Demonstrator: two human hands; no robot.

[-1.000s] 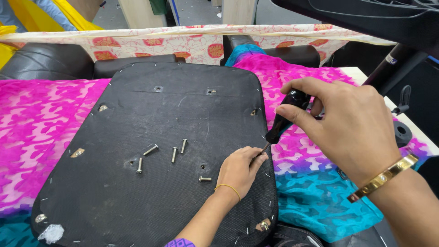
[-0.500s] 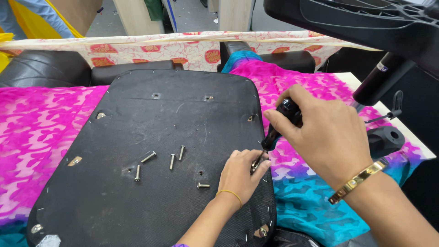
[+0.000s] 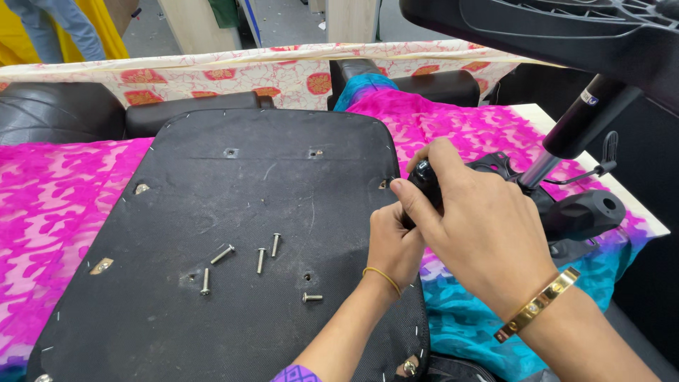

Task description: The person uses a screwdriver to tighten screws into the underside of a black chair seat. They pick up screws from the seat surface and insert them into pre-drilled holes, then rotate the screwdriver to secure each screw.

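Head view: right hand [image 3: 481, 233] grips black screwdriver handle [image 3: 424, 180] beside left hand [image 3: 392, 244].

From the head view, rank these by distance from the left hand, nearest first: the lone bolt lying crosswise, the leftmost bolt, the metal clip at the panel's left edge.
1. Lone bolt, just left of the left hand.
2. Leftmost bolt, mid-panel.
3. Metal clip, at the far left edge of the black seat panel.

5 bolts [image 3: 259, 260] on seat base [image 3: 233, 212] (hands [image 3: 438, 233] right)

Cloth: the pink and teal sheet [image 3: 64, 205] spreads under my work.
Chair base: black gas-lift mechanism [image 3: 580, 212] lies to my right.
Behind: patterned cream fabric [image 3: 212, 74].
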